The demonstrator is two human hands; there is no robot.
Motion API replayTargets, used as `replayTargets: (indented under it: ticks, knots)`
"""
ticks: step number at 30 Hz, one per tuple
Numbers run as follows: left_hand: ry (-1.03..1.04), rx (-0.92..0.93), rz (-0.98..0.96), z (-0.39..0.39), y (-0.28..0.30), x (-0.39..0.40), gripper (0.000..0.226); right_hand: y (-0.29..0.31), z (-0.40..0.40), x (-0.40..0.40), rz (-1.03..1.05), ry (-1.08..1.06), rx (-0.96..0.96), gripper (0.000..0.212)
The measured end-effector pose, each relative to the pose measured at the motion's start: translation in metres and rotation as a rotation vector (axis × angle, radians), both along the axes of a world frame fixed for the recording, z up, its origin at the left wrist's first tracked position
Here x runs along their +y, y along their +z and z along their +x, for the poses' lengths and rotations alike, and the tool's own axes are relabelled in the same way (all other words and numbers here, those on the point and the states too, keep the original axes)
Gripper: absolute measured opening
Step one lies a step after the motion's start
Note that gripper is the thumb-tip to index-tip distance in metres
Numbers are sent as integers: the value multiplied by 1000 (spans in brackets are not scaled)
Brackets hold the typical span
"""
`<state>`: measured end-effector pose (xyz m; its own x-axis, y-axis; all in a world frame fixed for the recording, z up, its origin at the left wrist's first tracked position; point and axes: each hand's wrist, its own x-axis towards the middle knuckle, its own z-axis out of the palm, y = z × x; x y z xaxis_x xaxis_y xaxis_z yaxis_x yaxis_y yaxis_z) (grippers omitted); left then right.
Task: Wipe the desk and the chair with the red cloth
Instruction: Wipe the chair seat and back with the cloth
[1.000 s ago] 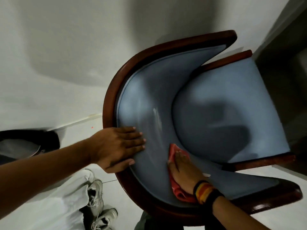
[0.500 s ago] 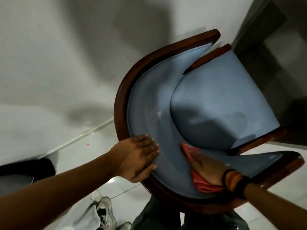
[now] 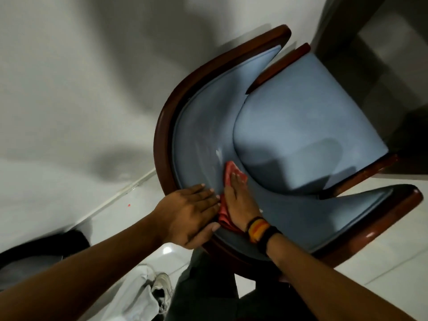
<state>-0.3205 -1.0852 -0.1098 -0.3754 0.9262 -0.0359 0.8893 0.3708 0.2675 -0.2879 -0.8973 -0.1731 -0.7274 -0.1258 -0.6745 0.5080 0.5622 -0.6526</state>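
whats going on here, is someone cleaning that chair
Yes. A person leans over a blue padded chair with a dark wooden frame. The right hand presses a red cloth flat against the inside of the curved backrest, near where it meets the seat. The left hand lies flat on the backrest edge beside it, steadying the chair, its fingers almost touching the cloth. A striped band sits on the right wrist.

Glossy white tiled floor (image 3: 382, 269) carries a curved dark-wood armchair with pale blue upholstery (image 3: 308, 126), standing near a white wall. Pair of worn white lace-up sneakers (image 3: 162, 290) at lower left, just beside pale crumpled fabric (image 3: 136, 295). Small red speck (image 3: 129, 205) on tile by the baseboard
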Motion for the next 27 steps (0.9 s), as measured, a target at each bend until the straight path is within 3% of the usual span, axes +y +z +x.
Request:
replayTargets:
  ticks: [2,6,9,13,15,18,19,21,23,25,27]
  knots:
    - [-88,-34,82,-18,4,-11,55,7,29,25,-29,53,29,60]
    - [-274,-31,155,-107,14,-37,41,19,74,45,166,111,15,62]
    - [-411,-18,113,-133,3,-33,35,19,43,3,198,-30,35,61]
    - [-424,7,195,-130,-10,-38,40,-13,-27,-42,98,-165,85,62]
    - [-401,37,253,-131,-16,-42,44,-28,-85,-58,-5,-338,83,57]
    - [-407,52,256,-129,-19,-41,49,-30,-163,-66,-188,-832,8,43]
    - [-412,55,256,-130,-19,-41,50,-30,-172,-66,-232,-909,-10,53]
    - [-404,50,261,-131,-17,-41,52,-23,-157,-66,-250,-818,81,67]
    - [-400,39,274,-131,-14,-40,53,-17,-108,-60,-147,-550,220,62]
    - [-402,49,301,-131,-12,-38,53,-19,-58,-49,-66,-338,226,64]
    - [-400,42,311,-132,-10,-37,51,-22,-46,-48,-41,-359,192,61]
